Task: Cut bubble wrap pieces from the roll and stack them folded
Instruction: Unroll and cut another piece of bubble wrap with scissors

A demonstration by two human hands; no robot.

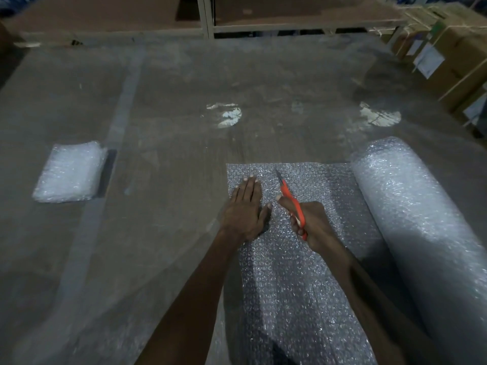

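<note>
We cut along the unrolled bubble wrap sheet [290, 272] on the plastic-covered table [158, 127].

Nearest us the sheet lies flat, running out from the one bubble wrap roll [411, 206] at our right. Our left hand [245, 204] presses on it with fingers straight and flat, holding nothing; our right hand [308, 222] has its fingers curled round the orange handles of one pair of scissors [290, 196], blades pointing away over the sheet. We judge the wrap light, soft and slippery on the plastic, so it needs pinning close beside the cut line and lifting by an edge. Farther left, well apart, sits one stack of folded pieces [71, 172]; how many it holds we cannot tell. Beyond stand strapped cardboard boxes [448, 56].
</note>
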